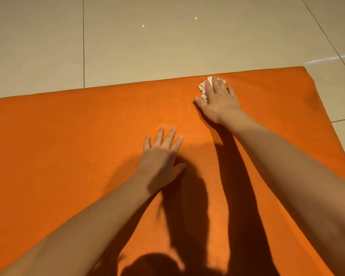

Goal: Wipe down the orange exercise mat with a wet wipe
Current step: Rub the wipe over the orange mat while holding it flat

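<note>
1. Head view: the orange mat (68,146) lay flat on a pale tiled floor (147,46) and filled the middle and lower part of the view. Its far edge ran slantwise from the left up to a rounded corner at the upper right.
2. The right hand (217,100) was stretched out close to that far edge, toward the right corner. It lay palm down with its fingers straight and slightly spread.
3. The wet wipe (203,88), white and crumpled, lay on the mat under those fingers. It showed past the fingertips and on the thumb side, and the rest was hidden beneath the hand. The hand pressed it flat onto the mat rather than curling round it.
4. The thumb of that hand pointed left and touched the bare mat just beside the wipe.
5. The left hand (161,154) rested palm down on the mat nearer the person, about the middle of the view and well apart from the wipe. Its fingers were straight and fanned wide, its thumb out to the right, and it held nothing.
6. Both forearms were bare and reached in from the bottom edge, throwing dark shadows on the mat beneath and between them.
7. The floor was glossy, with thin dark joints between the tiles and small bright reflections of light.
</note>
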The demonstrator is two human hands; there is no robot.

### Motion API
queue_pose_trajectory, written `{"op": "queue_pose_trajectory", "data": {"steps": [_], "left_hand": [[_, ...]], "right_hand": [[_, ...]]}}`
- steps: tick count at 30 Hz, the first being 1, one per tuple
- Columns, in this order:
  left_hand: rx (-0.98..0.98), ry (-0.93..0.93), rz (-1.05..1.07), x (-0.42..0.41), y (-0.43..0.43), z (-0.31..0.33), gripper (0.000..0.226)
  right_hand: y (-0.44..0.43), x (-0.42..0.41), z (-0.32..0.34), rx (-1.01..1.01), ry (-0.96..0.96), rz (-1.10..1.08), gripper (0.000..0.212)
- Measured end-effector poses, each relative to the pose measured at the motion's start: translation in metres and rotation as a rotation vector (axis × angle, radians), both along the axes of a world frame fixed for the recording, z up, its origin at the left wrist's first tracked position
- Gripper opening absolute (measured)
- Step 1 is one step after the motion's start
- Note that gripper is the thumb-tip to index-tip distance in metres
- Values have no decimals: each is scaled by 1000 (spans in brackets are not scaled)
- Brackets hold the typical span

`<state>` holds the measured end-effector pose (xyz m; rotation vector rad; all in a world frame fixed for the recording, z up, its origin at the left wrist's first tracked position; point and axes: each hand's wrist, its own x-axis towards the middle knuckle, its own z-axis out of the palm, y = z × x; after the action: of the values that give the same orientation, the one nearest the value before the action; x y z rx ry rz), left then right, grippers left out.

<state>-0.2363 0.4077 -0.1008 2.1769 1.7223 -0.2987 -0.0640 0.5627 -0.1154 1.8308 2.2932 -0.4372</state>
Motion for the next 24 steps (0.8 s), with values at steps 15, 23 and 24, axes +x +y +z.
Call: {"op": "queue_pose_trajectory", "data": {"steps": [15,23,24], "left_hand": [[-4,13,0,3,-4,-5,87],[1,36,-9,5,-7,-5,86],[-4,38,-11,5,-8,-4,87]], "right_hand": [[-19,58,-2,82,-42,64,68],[-57,59,-6,72,25,92,71],[-56,68,-7,90,7,76,69]]}}
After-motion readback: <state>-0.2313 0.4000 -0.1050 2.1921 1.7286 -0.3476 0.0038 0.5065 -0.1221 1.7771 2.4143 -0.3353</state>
